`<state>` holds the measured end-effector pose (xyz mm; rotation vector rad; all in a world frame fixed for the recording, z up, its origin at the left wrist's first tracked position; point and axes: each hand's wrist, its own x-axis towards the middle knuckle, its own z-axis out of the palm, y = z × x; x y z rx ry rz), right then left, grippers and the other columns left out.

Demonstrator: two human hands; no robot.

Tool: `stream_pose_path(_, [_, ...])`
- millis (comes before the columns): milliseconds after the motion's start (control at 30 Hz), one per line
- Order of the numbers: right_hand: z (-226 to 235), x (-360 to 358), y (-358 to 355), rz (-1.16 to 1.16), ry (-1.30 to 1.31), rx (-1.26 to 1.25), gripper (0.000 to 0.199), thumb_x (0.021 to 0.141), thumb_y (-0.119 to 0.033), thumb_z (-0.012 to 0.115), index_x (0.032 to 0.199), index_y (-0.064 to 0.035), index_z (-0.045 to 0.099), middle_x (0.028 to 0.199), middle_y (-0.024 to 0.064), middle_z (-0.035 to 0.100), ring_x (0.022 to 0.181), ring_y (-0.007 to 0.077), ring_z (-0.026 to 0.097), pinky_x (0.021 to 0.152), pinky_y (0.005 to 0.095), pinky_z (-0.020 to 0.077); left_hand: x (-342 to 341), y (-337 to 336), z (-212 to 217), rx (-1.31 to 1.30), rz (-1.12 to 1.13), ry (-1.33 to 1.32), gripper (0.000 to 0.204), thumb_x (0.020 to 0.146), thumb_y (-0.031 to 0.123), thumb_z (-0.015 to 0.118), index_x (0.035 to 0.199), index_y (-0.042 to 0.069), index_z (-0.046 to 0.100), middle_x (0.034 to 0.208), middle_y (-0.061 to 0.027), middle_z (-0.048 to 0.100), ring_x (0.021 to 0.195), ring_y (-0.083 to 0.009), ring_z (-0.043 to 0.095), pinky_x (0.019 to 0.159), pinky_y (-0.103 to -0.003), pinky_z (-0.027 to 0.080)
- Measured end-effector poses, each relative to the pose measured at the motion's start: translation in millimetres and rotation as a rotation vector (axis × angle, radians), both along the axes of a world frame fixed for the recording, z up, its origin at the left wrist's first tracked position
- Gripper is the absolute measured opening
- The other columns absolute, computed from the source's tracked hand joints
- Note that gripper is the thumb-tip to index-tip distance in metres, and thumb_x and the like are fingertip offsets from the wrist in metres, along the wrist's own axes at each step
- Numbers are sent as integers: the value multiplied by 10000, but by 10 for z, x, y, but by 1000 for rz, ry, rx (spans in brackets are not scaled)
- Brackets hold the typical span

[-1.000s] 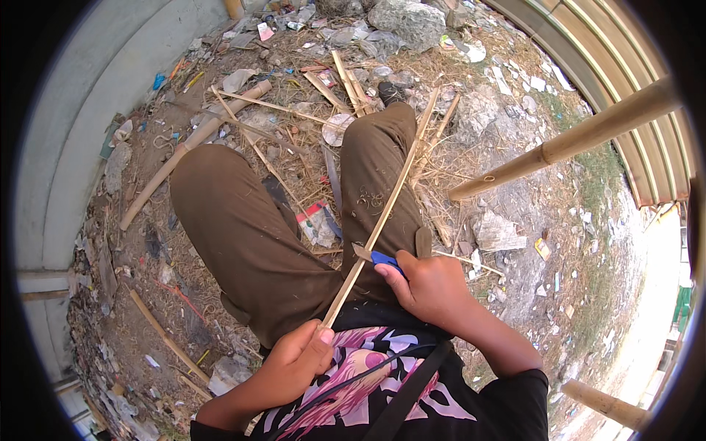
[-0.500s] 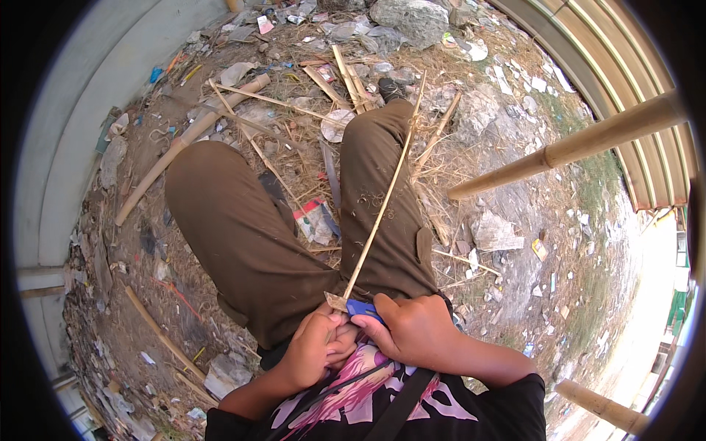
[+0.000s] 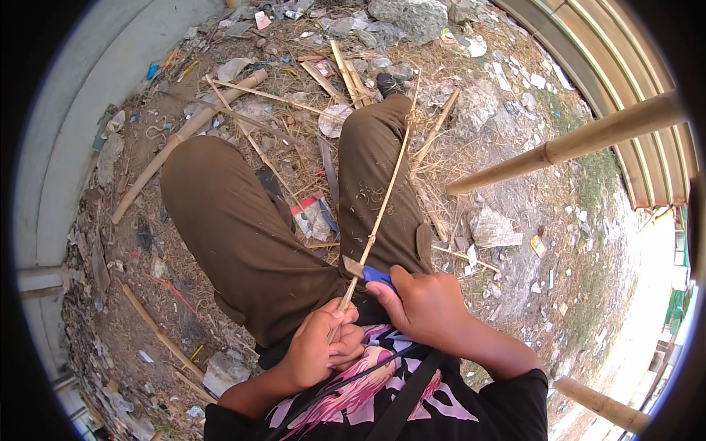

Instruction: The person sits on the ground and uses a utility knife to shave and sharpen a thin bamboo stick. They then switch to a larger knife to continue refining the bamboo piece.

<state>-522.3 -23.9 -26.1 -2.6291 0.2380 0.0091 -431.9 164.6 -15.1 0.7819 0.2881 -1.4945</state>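
Observation:
My left hand (image 3: 323, 339) is closed round the near end of a long, thin bamboo strip (image 3: 387, 192), low in front of my shirt. The strip slants up and away over my thigh, its far tip near my shoe. My right hand (image 3: 426, 307) grips a blue-handled utility knife (image 3: 379, 277). The knife's blade lies across the strip, a little beyond my left fingers. Small curled shavings (image 3: 371, 195) cling to the brown trouser leg (image 3: 368, 147) beneath the strip.
Bamboo pieces (image 3: 338, 81) and a thick bamboo pole (image 3: 191, 136) lie on the littered ground ahead. A large pole (image 3: 566, 147) rises at the right, near a corrugated metal sheet (image 3: 625, 110). A pale wall (image 3: 73, 147) stands at the left, and a rock (image 3: 412, 18) lies far off.
My right hand and the knife have moved up and away along the strip, leaving a wider gap from my left hand. The left hand still holds the near end.

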Motion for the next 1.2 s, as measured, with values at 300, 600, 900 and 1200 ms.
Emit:
stream_pose_path(300, [14, -5, 82, -40, -62, -46, 499, 965, -495, 602, 685, -85, 543, 449, 102, 542, 388, 297, 589, 361, 414, 428, 46, 20, -43, -42, 17, 104, 186, 991, 321, 343, 937, 154, 403, 535, 29, 319, 436, -79, 245, 441, -252, 219])
stream_pose_path(600, [-100, 227, -346, -83, -1, -188, 513, 1012, -479, 515, 710, -72, 598, 497, 158, 567, 452, 364, 608, 426, 455, 468, 43, 24, 25, -101, -12, 111, 174, 996, 308, 328, 938, 152, 377, 542, 26, 314, 443, -84, 252, 453, -256, 238])
stream_pose_path(900, [-343, 223, -476, -138, 90, -109, 530, 1027, -478, 468, 751, -54, 626, 569, 184, 604, 558, 411, 636, 532, 504, 499, 75, 86, 387, 55, -114, -38, 170, 972, 275, 348, 909, 121, 384, 534, 26, 312, 452, -71, 238, 438, -233, 207])
stream_pose_path(1200, [-40, 109, -248, -176, 27, 103, 517, 1005, -482, 529, 731, -48, 589, 512, 171, 570, 477, 387, 607, 446, 472, 468, 217, 276, 254, 84, -18, 152, 180, 975, 284, 345, 900, 130, 400, 522, 46, 320, 403, -58, 237, 430, -248, 217])
